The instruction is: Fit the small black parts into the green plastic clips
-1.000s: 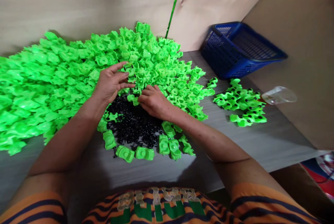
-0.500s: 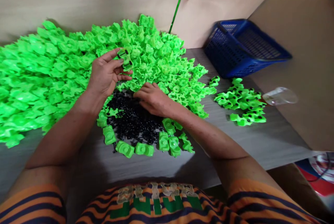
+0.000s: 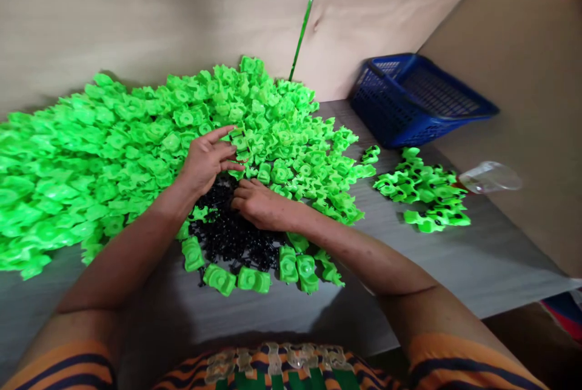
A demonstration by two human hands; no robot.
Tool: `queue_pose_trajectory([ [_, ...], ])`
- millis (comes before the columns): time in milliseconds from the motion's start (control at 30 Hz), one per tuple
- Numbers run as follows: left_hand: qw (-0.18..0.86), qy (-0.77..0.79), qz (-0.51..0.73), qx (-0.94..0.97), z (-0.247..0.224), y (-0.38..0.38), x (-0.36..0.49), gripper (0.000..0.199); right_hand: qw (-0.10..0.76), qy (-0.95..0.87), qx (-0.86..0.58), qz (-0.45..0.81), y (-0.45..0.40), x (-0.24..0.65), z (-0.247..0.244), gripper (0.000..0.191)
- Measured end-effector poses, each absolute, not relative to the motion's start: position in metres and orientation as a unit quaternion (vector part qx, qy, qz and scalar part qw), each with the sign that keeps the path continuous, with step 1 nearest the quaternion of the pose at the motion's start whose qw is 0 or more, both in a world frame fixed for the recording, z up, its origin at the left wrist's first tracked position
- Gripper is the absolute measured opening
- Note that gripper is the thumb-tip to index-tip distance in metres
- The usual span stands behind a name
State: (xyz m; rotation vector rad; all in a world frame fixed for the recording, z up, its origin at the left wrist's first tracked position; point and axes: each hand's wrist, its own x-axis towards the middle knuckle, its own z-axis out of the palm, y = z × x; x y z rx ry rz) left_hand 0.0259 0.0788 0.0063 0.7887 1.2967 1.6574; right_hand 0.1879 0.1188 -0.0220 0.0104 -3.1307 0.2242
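A heap of green parts [image 3: 113,147] fills the left of the frame; at centre the left hand [image 3: 202,159], fingers partly spread, pinches a green piece [image 3: 239,144] with dark bars. Just below and right, the right hand [image 3: 264,204] curls into the black parts [image 3: 227,250], apparently picking one, though I cannot tell whether it grips any; the next move seems to need a fine pinch. The shirt print [image 3: 277,381], bottom centre, is cut off and unreadable, and the blue basket [image 3: 386,108], upper right, shows no legible label
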Motion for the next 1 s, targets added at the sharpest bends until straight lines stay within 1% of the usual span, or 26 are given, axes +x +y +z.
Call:
queue_pose_trajectory([
  [100, 0.44, 0.519, 0.663, 0.313, 0.01, 0.077, 0.031, 0.053, 0.01, -0.995, 0.011, 0.098, 0.122, 0.189, -0.023, 0.018],
  [200, 0.442, 0.519, 0.66, 0.316, 0.013, 0.075, 0.033, 0.057, 0.037, -0.988, 0.02, 0.148, 0.126, 0.191, -0.025, 0.015],
  [300, 0.439, 0.515, 0.661, 0.324, 0.013, 0.074, 0.033, 0.059, 0.077, -0.972, 0.035, 0.221, 0.13, 0.195, -0.023, 0.011],
  [400, 0.435, 0.519, 0.66, 0.325, 0.013, 0.075, 0.032, 0.058, 0.109, -0.942, 0.042, 0.314, 0.133, 0.201, -0.014, 0.012],
  [533, 0.437, 0.519, 0.661, 0.32, 0.012, 0.075, 0.031, 0.059, 0.149, -0.904, -0.018, 0.401, 0.143, 0.211, -0.001, 0.011],
  [700, 0.429, 0.521, 0.672, 0.303, 0.005, 0.078, 0.03, 0.065, 0.185, -0.875, -0.106, 0.434, 0.161, 0.218, 0.006, 0.011],
  [833, 0.424, 0.525, 0.676, 0.295, 0.0, 0.081, 0.027, 0.067, 0.196, -0.867, -0.136, 0.436, 0.165, 0.216, 0.004, 0.008],
  [967, 0.442, 0.51, 0.672, 0.305, 0.001, 0.08, 0.026, 0.069, 0.225, -0.858, -0.152, 0.436, 0.164, 0.214, 0.002, 0.001],
  [1000, 0.442, 0.507, 0.67, 0.314, 0.002, 0.079, 0.026, 0.07, 0.235, -0.853, -0.156, 0.438, 0.164, 0.214, 0.001, 0.002],
])
